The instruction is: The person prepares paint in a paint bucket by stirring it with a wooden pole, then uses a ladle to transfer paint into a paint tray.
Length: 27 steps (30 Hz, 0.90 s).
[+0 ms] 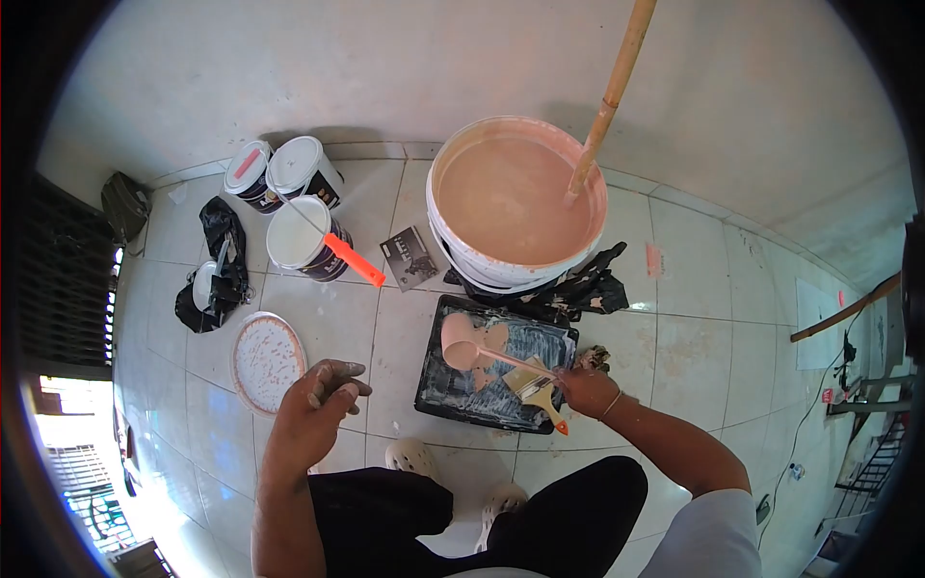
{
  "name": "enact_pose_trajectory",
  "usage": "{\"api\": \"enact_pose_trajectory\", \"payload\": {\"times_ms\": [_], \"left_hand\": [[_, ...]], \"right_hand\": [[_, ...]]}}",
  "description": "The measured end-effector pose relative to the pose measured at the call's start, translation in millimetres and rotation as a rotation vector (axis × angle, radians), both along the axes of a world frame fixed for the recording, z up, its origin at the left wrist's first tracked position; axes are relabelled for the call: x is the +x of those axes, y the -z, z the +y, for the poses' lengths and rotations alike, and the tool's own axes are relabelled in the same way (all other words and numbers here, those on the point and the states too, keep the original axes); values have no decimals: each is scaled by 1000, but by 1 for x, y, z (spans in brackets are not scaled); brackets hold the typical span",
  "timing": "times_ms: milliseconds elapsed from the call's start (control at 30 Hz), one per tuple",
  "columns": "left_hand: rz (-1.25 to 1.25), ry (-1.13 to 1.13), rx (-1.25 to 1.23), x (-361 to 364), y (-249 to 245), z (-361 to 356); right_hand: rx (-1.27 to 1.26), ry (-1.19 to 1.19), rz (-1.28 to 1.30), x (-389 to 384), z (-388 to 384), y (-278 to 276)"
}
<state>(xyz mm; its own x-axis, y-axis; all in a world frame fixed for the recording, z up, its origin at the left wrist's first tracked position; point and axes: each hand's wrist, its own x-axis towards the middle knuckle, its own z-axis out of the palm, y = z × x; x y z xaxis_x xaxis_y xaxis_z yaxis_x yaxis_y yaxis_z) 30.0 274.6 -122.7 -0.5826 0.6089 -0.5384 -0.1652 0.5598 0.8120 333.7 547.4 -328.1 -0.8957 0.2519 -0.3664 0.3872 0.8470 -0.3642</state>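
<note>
My right hand point(589, 391) is wrapped round the handle of a pink dipper point(461, 332). The dipper's cup is tilted over a black paint tray point(445, 409), where pinkish paint point(494, 337) lies on the tray's smeared surface. Under the dipper's handle, a paintbrush point(533, 385) with a yellow and orange handle rests at the tray's right side. Empty and loosely bent, my left hand point(326, 393) hangs with fingers apart, close to a paint-spotted white lid point(268, 356) on the floor.
Behind the tray stands a big bucket point(453, 252) of pinkish paint with a bamboo pole point(612, 101) in it. Black plastic point(602, 284) lies round its base. Paint pails point(306, 159) stand left, one bearing an orange-handled tool point(355, 258). A printed card point(409, 258) lies between.
</note>
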Motion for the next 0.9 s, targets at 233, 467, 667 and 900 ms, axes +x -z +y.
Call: {"api": "enact_pose_trajectory", "payload": {"times_ms": [233,467,667,900], "left_hand": [[27,-7,-35,-4,18,0],[26,44,-61,-10,36,2],[49,77,-128,-15,43,5],[56,88,-133,-20,49,6]], "right_hand": [[79,-24,108,15,-18,34],[22,28,197,38,-39,68],[-51,87,266,40,-47,79],[-69,172,307,33,-42,67]]}}
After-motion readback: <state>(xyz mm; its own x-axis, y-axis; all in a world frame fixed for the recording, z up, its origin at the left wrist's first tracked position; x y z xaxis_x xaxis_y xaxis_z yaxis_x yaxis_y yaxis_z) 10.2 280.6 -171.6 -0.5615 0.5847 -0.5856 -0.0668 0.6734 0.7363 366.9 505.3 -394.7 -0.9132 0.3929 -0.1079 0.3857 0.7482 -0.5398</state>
